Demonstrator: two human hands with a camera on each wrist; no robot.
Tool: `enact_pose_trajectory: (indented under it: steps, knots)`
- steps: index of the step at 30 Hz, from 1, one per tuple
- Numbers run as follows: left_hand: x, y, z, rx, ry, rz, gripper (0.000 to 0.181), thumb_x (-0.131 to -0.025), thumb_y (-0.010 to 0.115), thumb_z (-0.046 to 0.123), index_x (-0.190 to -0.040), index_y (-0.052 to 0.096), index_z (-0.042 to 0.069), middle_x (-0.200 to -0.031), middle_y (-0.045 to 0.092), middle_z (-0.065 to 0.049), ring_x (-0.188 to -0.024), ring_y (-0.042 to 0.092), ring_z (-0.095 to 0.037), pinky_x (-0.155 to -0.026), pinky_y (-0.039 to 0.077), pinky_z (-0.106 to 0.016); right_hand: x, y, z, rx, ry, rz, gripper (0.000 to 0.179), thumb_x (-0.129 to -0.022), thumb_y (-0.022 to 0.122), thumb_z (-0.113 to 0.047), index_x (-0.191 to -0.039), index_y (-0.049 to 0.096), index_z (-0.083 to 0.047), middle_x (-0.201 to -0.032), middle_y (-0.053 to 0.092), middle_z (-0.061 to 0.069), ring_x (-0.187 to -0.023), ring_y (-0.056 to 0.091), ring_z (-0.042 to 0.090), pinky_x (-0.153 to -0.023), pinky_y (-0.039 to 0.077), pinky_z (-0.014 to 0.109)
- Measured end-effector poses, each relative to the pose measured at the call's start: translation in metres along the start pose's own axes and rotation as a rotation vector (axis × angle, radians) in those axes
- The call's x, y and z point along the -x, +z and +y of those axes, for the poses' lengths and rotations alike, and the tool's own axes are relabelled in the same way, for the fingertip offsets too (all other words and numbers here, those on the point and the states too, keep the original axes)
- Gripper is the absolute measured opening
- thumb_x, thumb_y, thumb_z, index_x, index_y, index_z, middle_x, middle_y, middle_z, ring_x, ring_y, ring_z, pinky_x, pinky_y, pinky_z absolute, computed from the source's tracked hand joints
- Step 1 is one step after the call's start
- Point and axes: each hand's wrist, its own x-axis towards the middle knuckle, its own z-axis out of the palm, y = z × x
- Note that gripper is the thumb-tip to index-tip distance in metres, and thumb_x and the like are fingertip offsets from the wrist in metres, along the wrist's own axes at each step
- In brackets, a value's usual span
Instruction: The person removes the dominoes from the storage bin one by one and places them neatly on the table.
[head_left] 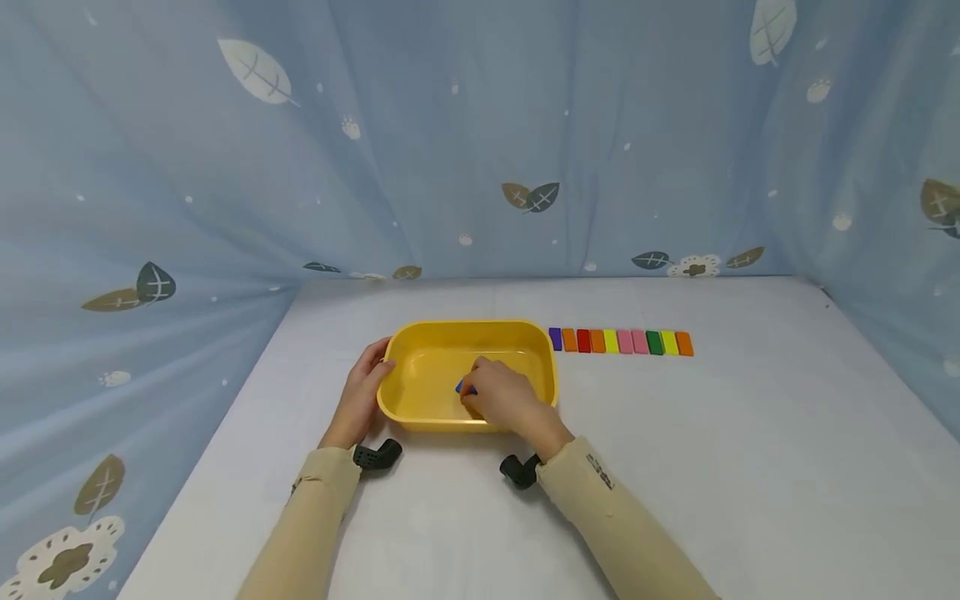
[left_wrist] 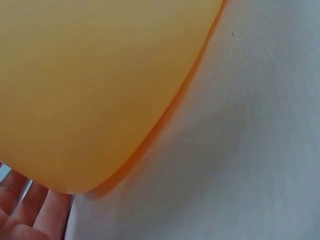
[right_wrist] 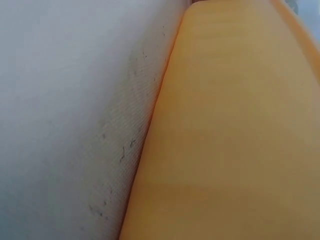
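Note:
A yellow plastic basin (head_left: 423, 375) sits on the white table. At its left end my left hand (head_left: 362, 392) grips the side, with the thumb over the rim and the fingers along the outer wall. In the left wrist view, fingers of the left hand (left_wrist: 35, 210) show beside the basin's lower corner. My right hand (head_left: 504, 393) reaches over the front rim into the basin and pinches a small blue block (head_left: 460, 387), partly hidden by the fingertips. The right wrist view shows the basin's outer wall (right_wrist: 220, 130) but not the hand.
Right of the basin, a straight row of flat colored blocks runs along the table, from a purple block (head_left: 555, 339) beside the rim to an orange block (head_left: 684, 343). White cloth (head_left: 712, 467) covers the table. A blue patterned curtain (head_left: 450, 150) hangs behind and at both sides.

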Motion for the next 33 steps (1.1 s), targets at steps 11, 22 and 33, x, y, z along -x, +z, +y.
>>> enact_pose_trajectory:
  steps: [11,22,33]
  knots:
    - [0.009,0.002,0.005,-0.068,-0.026,0.015,0.043,-0.094,0.041,0.019,-0.136,0.033,0.012,-0.135,0.036,-0.005,-0.119,0.039,-0.024,-0.098,0.035,-0.034,0.003,0.005,0.0,-0.005,-0.006,-0.039,0.019,-0.077,0.065,-0.01,-0.094,0.06,-0.018,-0.086,0.048,-0.004,-0.075,0.045,0.014,-0.065,0.042,0.025]
    - [0.003,-0.002,-0.004,-0.059,-0.005,0.024,0.042,-0.093,0.043,0.02,-0.134,0.036,0.014,-0.135,0.037,-0.003,-0.118,0.04,-0.021,-0.097,0.037,-0.031,0.0,0.006,0.002,-0.061,0.045,-0.079,0.021,-0.078,0.063,-0.01,-0.099,0.062,-0.015,-0.085,0.049,-0.005,-0.077,0.046,0.012,-0.07,0.042,0.024]
    - [-0.002,-0.004,-0.014,-0.048,-0.003,0.027,0.043,-0.093,0.045,0.025,-0.134,0.037,0.016,-0.134,0.038,-0.002,-0.117,0.041,-0.019,-0.092,0.04,-0.021,-0.002,0.007,0.002,-0.063,0.047,-0.048,0.011,-0.084,0.059,-0.023,-0.091,0.061,-0.015,-0.073,0.052,-0.005,-0.07,0.048,0.013,-0.064,0.041,0.023]
